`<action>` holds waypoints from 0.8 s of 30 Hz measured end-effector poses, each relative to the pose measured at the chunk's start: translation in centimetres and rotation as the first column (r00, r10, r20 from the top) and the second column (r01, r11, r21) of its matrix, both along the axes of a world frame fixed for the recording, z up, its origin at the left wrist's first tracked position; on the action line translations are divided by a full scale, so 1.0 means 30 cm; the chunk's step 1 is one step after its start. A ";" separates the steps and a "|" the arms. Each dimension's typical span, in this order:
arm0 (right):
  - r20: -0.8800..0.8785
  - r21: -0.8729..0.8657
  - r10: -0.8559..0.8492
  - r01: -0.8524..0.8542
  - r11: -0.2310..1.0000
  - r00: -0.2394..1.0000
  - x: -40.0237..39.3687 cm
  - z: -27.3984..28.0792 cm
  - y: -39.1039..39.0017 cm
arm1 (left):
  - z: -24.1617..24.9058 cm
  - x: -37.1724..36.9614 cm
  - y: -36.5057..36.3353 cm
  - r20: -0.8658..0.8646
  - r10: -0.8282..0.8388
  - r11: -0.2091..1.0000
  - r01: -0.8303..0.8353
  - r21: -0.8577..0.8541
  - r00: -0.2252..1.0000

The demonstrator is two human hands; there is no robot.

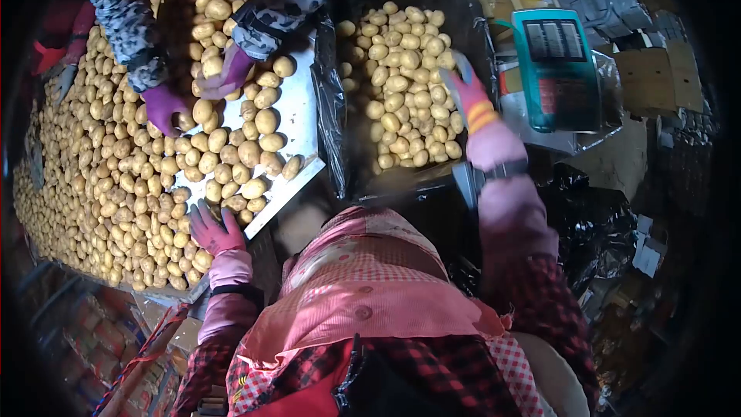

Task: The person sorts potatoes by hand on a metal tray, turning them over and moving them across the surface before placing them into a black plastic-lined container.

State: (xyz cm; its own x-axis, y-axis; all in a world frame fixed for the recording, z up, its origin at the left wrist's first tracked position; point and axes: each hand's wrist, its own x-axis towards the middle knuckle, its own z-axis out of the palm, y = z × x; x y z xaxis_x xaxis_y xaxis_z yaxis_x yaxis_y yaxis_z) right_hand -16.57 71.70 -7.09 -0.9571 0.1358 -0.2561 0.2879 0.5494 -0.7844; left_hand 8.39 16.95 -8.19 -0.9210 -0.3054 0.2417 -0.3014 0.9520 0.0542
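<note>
Checked apron and pink sleeves fill the near view at six o'clock, belonging to the person wearing the camera. Their left hand (214,233), in a pink glove, rests at eight o'clock on the near edge of a heap of small yellow potatoes (100,177) spread across the desk (297,120); its fingers lie loosely spread over the potatoes and grip nothing that can be made out. Their right hand (472,104), in a red glove with yellow stripes, reaches to two o'clock and lies against the right rim of a black-lined crate (332,116) full of potatoes; the fingers look partly curled, though blur makes it hard to say whether they hold a potato. Sorting well here would mean lifting potatoes lightly and keeping the liner's edge clear of the crate mouth. Beyond the crate, at one o'clock, sits a teal weighing scale (556,69). Farthest off, at eleven o'clock, another person's purple-gloved hands (224,77) work in the heap.
</note>
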 end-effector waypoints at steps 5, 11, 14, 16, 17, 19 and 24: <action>0.118 0.484 0.202 -0.233 0.843 0.972 -0.366 -0.146 -0.017 | -0.002 -0.003 -0.001 0.043 -0.015 1.000 0.014 0.016 0.999; 0.286 0.423 0.331 -0.429 0.798 0.899 -0.212 -0.150 -0.019 | 0.001 0.003 0.004 0.104 0.035 0.999 -0.036 0.001 0.994; 0.225 0.410 0.549 -0.589 0.696 0.805 -0.005 -0.044 -0.179 | -0.008 0.003 0.009 0.102 0.059 0.998 -0.062 0.032 0.993; 0.035 0.377 0.494 -0.470 0.799 0.869 0.179 -0.161 -0.331 | -0.011 0.007 0.004 0.134 0.076 0.997 -0.077 0.005 0.988; 0.169 0.352 0.581 -0.600 0.719 0.796 0.214 -0.130 -0.363 | -0.011 0.000 0.006 0.122 0.077 0.997 -0.079 0.013 0.989; 0.263 0.194 0.755 -0.799 0.569 0.601 0.326 -0.100 -0.369 | -0.008 0.008 0.002 0.129 0.086 0.996 -0.088 0.009 0.988; 0.537 0.228 0.724 -0.901 0.370 0.433 0.334 -0.012 -0.130 | -0.002 0.005 0.000 0.157 0.086 0.994 -0.095 0.050 0.984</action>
